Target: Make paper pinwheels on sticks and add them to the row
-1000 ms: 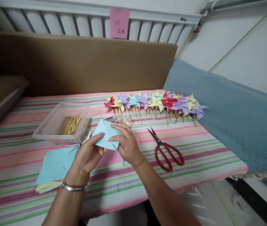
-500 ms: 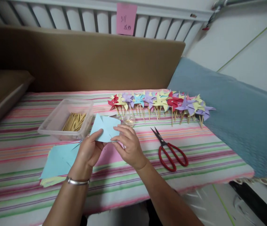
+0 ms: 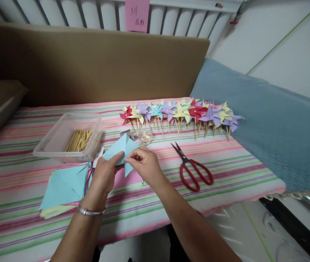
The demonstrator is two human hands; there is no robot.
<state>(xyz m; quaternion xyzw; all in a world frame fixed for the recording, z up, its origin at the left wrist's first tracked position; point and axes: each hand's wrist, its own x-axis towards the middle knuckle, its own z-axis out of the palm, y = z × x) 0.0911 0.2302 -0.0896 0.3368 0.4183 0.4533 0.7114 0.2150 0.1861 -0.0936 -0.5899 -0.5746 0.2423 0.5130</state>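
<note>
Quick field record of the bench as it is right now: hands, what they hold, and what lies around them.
left hand: grips the blue paper piece from its left side
right hand: fingertips pinch the same piece at its right edge
paper stack: blue sheets over yellow, flat, left of the hands
plastic tub: clear, holds wooden sticks
scissors: red handles, blades open, right of the hands
pinwheels: finished, in a row at the far edge
small dish: contents too small to tell
surface: striped cloth

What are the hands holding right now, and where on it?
Both hold the blue paper above the striped cloth. The left hand pinches its lower left edge; the right hand grips its lower right, by a folded corner.
</note>
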